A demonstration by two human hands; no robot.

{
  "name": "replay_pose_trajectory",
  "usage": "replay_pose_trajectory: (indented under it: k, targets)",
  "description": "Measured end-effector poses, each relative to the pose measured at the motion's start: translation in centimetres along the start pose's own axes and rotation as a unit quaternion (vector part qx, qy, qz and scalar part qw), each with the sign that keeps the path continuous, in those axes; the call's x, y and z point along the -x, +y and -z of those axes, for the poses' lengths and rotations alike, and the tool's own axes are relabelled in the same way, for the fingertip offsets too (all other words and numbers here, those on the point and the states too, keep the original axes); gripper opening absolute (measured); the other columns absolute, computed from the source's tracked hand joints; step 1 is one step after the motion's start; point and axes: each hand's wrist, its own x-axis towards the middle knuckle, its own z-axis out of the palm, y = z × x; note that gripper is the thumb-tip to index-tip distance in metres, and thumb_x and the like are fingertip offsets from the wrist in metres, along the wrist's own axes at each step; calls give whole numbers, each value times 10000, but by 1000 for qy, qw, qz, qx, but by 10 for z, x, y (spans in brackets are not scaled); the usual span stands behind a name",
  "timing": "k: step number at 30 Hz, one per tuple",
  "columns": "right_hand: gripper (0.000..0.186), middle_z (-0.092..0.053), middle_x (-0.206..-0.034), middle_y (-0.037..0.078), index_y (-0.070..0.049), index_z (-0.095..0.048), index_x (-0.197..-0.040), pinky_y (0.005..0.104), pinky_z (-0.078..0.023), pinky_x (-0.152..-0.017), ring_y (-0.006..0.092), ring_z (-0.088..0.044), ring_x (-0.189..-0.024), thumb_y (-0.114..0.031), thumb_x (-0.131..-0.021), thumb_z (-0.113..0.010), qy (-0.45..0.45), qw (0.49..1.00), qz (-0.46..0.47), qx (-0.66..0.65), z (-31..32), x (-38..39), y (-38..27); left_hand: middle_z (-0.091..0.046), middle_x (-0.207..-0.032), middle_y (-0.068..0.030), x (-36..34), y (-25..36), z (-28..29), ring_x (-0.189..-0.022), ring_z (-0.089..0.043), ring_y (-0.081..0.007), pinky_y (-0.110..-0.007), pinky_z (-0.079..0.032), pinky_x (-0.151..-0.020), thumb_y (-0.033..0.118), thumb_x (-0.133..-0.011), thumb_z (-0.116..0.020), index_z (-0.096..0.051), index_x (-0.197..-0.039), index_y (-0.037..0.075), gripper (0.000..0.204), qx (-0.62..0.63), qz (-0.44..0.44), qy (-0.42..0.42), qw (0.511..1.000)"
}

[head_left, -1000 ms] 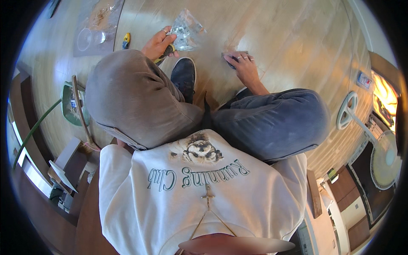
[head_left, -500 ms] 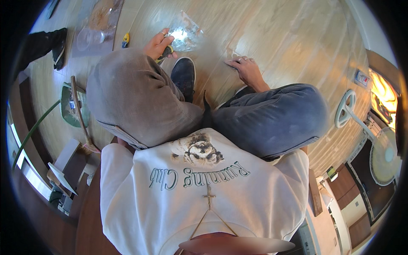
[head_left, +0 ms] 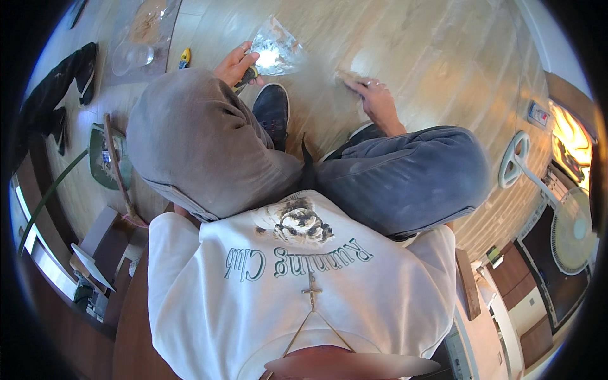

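My left hand (head_left: 234, 66) is wrapped around the black-and-yellow handle of a wide putty knife (head_left: 278, 49). Its shiny metal blade points right, close to the wood-look floor, and catches a bright glare. Further right, my right hand (head_left: 379, 102) reaches down to the floor with its fingers pressed together on a small tan pad (head_left: 346, 76); whether that is a sponge or a folded cloth I cannot tell. Pale smears mark the floor (head_left: 430, 69) around it. My dark shoe (head_left: 272, 114) stands just below the blade, between my bent knees.
A yellow utility knife (head_left: 184, 58) lies left of my left hand. Beyond it, a clear plastic tub (head_left: 132, 58) and brown powder (head_left: 149, 26) sit on a grey sheet. A green dustpan (head_left: 104, 158), another person's dark shoes (head_left: 85, 76) and a white fan (head_left: 570, 234) stand around me.
My right hand has shifted slightly right, and the tan pad under its fingers shows more plainly. My left hand stays about the same. The other person's second foot has come into view.
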Motion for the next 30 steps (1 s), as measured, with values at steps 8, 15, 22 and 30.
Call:
replay_pose_trajectory:
  k: [8, 15, 22, 30]
  targets:
    - [410, -660, -1271, -11, -327, -655, -1352, 429, -461, -1053, 263, -595, -1217, -212, -962, -604, -24, 988, 112, 102, 3, -56, 14, -658, -1033, -56, 4, 4, -1, -747, -680, -97, -228, -506, -625, 333, -1107, -474, -392, -1495, -6, 522, -10, -2, -29, 1000]
    - [388, -685, -1244, 28, -284, -702, -1302, 405, -487, -1018, 265, -624, -1174, -111, -968, -607, -185, 981, 52, -7, 58, -24, 29, -667, -999, -45, -1, -7, 1, -731, -680, -92, -217, -510, -611, 366, -1094, -505, -410, -1482, -1, 542, 20, 31, -19, 999]
    - [438, -687, -1198, 79, -162, -709, -1291, 399, -517, -961, 291, -635, -1126, 33, -901, -663, 107, 925, 41, -363, 109, -44, -57, -674, -936, -33, -13, 16, -19, -685, -676, -76, -207, -516, -594, 375, -1095, -502, -461, -1425, 18, 488, 44, 24, -132, 990]
    - [578, -642, -1300, 22, -239, -713, -1288, 423, -486, -1014, 253, -597, -1214, 75, -804, -678, 200, 949, 197, -143, 99, -47, -52, -661, -889, -13, -25, 46, -38, -662, -672, -72, -207, -509, -564, 372, -1107, -471, -479, -1399, 27, 452, 43, -9, -202, 978]
